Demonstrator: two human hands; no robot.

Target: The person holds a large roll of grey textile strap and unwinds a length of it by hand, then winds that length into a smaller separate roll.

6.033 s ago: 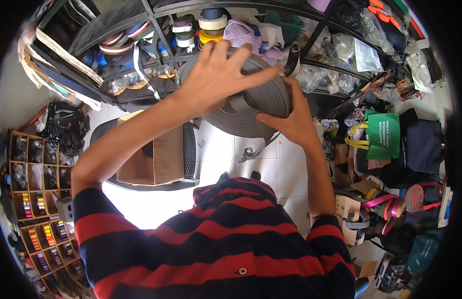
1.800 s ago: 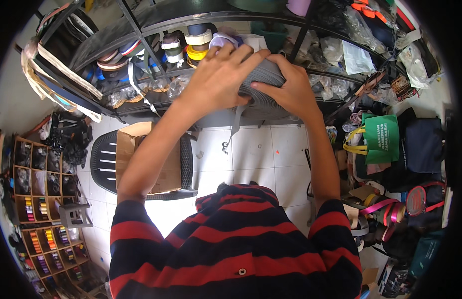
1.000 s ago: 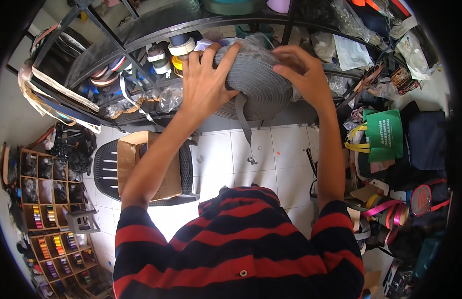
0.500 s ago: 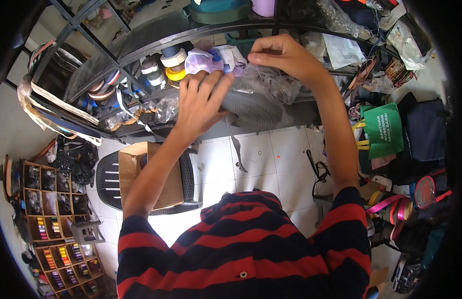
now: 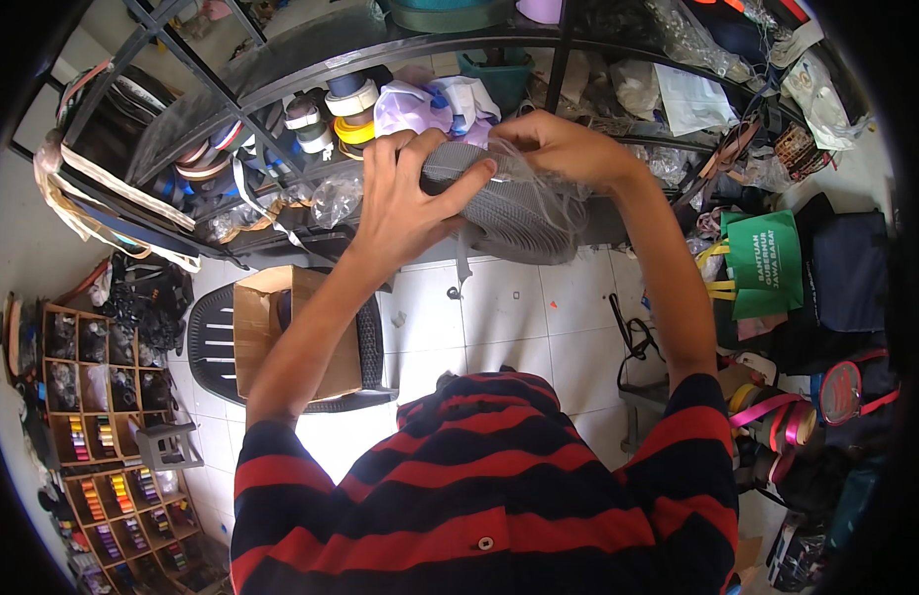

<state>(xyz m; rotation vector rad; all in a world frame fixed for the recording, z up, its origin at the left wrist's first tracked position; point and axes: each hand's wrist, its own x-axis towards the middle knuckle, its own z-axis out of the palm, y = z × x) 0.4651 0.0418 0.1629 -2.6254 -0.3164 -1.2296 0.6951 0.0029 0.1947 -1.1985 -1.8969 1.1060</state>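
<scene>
My left hand (image 5: 405, 193) grips the left side of a thick grey roll of webbing (image 5: 514, 218), with the thumb across its upper face and the fingers over the far edge. A loose grey strap end hangs from the roll's underside. At the roll's far right side my right hand (image 5: 554, 149) is closed, its fingertips partly hidden. Thin clear plastic wrap (image 5: 554, 188) trails from those fingers over the roll's right side. Just beyond the roll lie a crumpled lilac plastic bag (image 5: 405, 109) and several tape rolls, one of them yellow (image 5: 354, 133).
A black metal shelf (image 5: 311, 74) curves across the far side. On the left stand a black chair (image 5: 210, 342) bearing an open cardboard box (image 5: 331, 367), and a wooden rack (image 5: 83, 451) of thread spools. A green bag (image 5: 764, 263) hangs at right; loose straps lie on the tiled floor (image 5: 509, 317).
My right hand has come down closer to the roll, drawing the plastic wrap with it. The left thumb now lies over the roll's upper face, and the roll has shifted slightly.
</scene>
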